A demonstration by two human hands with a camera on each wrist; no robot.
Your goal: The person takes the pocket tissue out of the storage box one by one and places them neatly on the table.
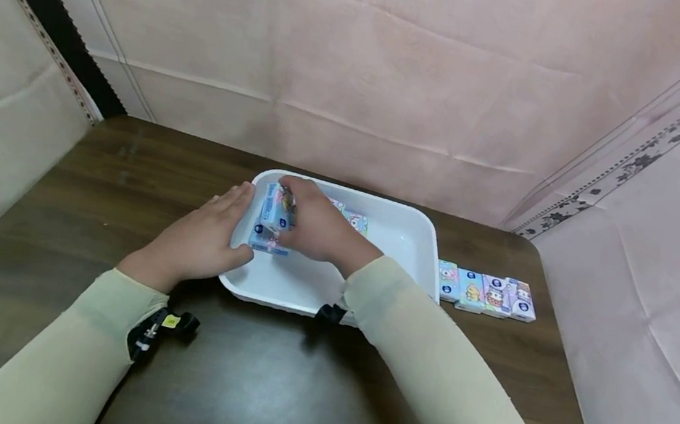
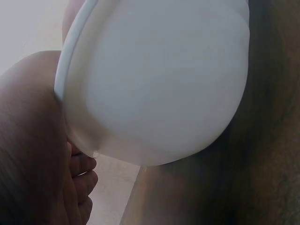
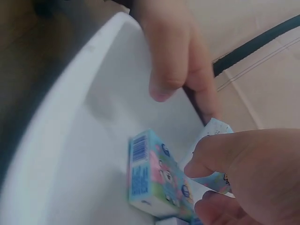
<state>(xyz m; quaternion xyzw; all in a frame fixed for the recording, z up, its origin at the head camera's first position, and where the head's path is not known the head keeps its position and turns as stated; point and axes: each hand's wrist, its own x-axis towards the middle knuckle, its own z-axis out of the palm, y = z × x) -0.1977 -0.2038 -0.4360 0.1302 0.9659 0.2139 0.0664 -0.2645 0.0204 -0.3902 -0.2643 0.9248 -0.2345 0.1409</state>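
A white tray (image 1: 400,250) lies on the table, its left rim under my left hand (image 1: 204,236). That hand grips the rim, with the thumb (image 3: 164,79) inside the wall and the other fingers (image 2: 84,183) outside. Over the tray's left part my right hand (image 1: 321,227) holds a small cartoon-printed pack (image 1: 277,206) between thumb and fingers. Below it another pack (image 3: 149,173), blue with a barcode on its end, sits in the tray. More packs (image 1: 357,222) show behind the right hand, which partly hides them.
A row of several similar packs (image 1: 486,292) lies on the table against the tray's right side. Behind the dark wooden table (image 1: 260,391) hangs a pale cloth wall (image 1: 361,69), with further cloth at both sides. Each wrist carries a black camera strap.
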